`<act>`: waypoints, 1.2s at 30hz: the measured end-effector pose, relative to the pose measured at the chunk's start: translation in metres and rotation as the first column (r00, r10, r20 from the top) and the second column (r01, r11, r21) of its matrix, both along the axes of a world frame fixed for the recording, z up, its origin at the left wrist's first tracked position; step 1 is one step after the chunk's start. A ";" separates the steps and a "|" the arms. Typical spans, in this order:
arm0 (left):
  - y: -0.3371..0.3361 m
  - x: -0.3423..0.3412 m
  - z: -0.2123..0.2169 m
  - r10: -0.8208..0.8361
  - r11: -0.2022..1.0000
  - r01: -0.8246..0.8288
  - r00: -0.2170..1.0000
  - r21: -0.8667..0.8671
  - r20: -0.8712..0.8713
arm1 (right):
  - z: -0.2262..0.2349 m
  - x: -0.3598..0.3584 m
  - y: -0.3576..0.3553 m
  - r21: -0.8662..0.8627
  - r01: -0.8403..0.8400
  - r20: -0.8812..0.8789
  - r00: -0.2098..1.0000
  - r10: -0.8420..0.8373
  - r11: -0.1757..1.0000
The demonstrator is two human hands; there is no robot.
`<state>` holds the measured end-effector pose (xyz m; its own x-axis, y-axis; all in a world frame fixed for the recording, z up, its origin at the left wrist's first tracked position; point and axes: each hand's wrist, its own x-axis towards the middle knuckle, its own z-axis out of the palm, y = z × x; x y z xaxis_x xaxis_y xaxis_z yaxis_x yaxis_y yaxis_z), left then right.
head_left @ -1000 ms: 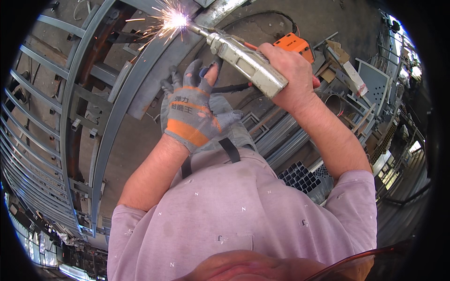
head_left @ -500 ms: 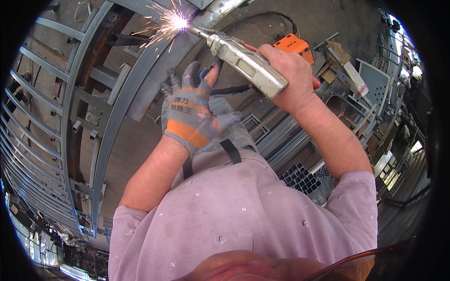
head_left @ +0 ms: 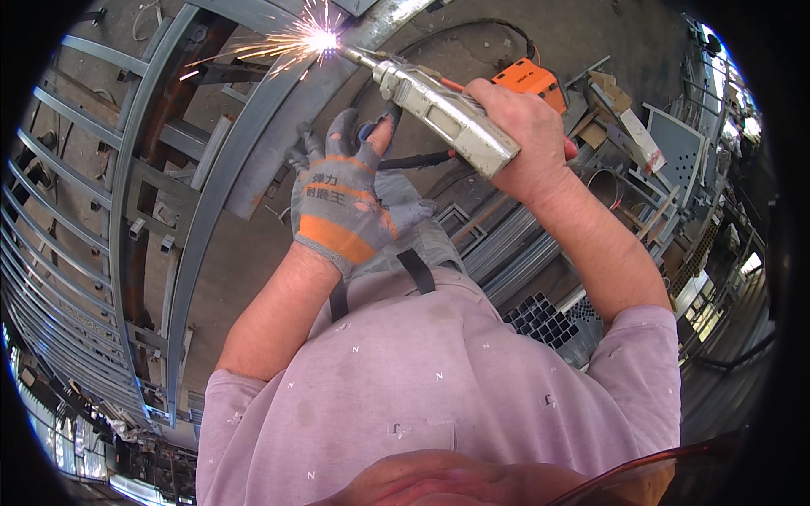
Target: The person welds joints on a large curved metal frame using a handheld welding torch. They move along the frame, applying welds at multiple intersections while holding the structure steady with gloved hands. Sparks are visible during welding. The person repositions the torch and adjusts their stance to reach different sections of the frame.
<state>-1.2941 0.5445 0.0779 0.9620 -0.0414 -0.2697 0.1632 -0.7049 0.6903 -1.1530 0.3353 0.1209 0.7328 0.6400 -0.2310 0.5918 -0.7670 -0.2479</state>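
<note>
My bare right hand (head_left: 527,126) is wrapped round the back end of a silvery, scuffed welding torch (head_left: 447,114). The torch slants up to the left, and at its nozzle a bright arc glows against a grey steel frame (head_left: 221,139), throwing sparks leftward. Glare hides the exact contact spot. My left hand (head_left: 342,190), in a worn grey and orange glove with torn fingertips, hovers below the arc beside the frame's edge. Its fingers are spread, and it holds nothing I can see.
Curved-looking rows of steel bars (head_left: 72,114) fill the left side. An orange box (head_left: 533,82) stands beyond my right hand, with a black cable (head_left: 456,25) looping near it. At right lie a perforated grey panel (head_left: 679,156), cardboard, and stacked square tubes (head_left: 540,320).
The spray of sparks has changed shape and reaches farther left and down. Both hands and the torch stay nearly where they were.
</note>
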 end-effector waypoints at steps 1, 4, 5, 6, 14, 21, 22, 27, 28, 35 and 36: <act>0.000 0.000 0.000 0.006 1.000 -0.006 1.000 -0.014 0.003 | 0.000 0.000 0.000 0.001 -0.006 0.004 1.000 0.006 1.000; -0.001 -0.001 -0.002 -0.003 1.000 0.003 0.998 0.010 0.055 | 0.001 0.000 0.000 -0.002 -0.004 0.002 1.000 0.004 1.000; -0.001 0.000 -0.002 -0.007 1.000 0.006 0.998 0.012 0.062 | 0.001 0.000 -0.001 -0.005 0.000 -0.001 1.000 0.000 1.000; -0.001 0.000 -0.002 -0.010 1.000 0.009 0.998 0.013 0.068 | 0.001 0.000 -0.001 0.000 0.003 -0.003 1.000 -0.003 1.000; -0.002 0.002 0.002 0.006 1.000 -0.007 1.000 -0.008 -0.026 | 0.001 0.000 -0.002 0.109 -0.010 0.009 1.000 0.009 0.994; 0.002 0.002 0.002 -0.022 0.999 0.023 1.000 -0.044 0.015 | 0.012 -0.003 -0.007 0.059 0.010 -0.047 0.999 -0.007 0.998; 0.003 0.001 0.001 -0.046 0.998 0.047 0.999 -0.031 0.022 | 0.013 -0.008 -0.005 0.054 0.017 -0.056 0.998 -0.014 0.998; 0.012 -0.003 -0.003 -0.031 0.991 0.037 0.998 -0.126 0.049 | 0.012 -0.020 0.004 0.134 0.098 -0.063 0.994 -0.090 0.986; 0.013 -0.005 -0.001 -0.037 0.994 0.040 0.999 -0.104 0.031 | 0.012 -0.022 0.005 0.154 0.117 -0.070 0.992 -0.107 0.981; 0.014 -0.006 0.003 -0.016 0.995 0.020 0.999 -0.094 0.045 | 0.013 -0.037 0.010 0.207 0.284 -0.255 0.939 -0.229 0.936; 0.015 -0.007 0.003 0.004 0.992 0.001 0.999 -0.123 0.044 | 0.013 -0.038 0.010 0.231 0.306 -0.284 0.929 -0.237 0.923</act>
